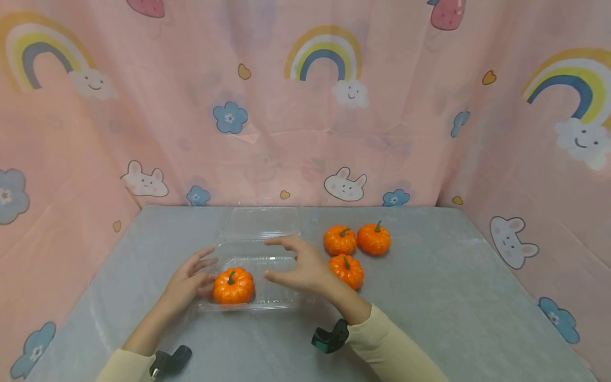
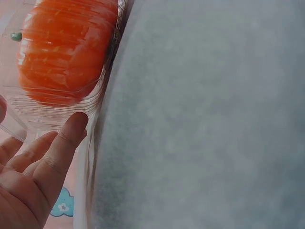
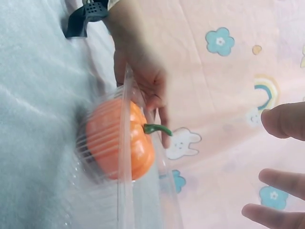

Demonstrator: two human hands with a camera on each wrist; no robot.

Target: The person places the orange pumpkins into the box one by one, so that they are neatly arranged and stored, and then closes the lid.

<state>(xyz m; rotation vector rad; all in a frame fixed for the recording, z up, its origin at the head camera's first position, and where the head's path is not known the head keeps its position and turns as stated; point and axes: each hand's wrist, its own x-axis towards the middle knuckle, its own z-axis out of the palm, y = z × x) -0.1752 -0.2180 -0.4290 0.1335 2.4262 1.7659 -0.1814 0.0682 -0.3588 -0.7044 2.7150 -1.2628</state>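
A clear plastic clamshell box (image 1: 274, 306) lies on the table with its lid (image 1: 264, 220) folded back toward the far edge. One small orange pumpkin (image 1: 233, 286) with a green stem sits in the box's left end. My left hand (image 1: 183, 281) is at the box's left side, fingers spread loosely along the wall beside the pumpkin. Over the right part of the box hovers my right hand (image 1: 305, 268), thumb and fingers apart, holding nothing. The right wrist view shows the pumpkin (image 3: 138, 143) behind the ribbed clear wall, with the left hand (image 3: 147, 78) beyond it.
To the right of the box, three more orange pumpkins stand close together: one at the back left (image 1: 339, 240), one at the back right (image 1: 374, 239) and one in front (image 1: 350, 273), partly covered by the right wrist. Pink patterned cloth (image 1: 296, 154) surrounds the grey table (image 1: 453, 297).
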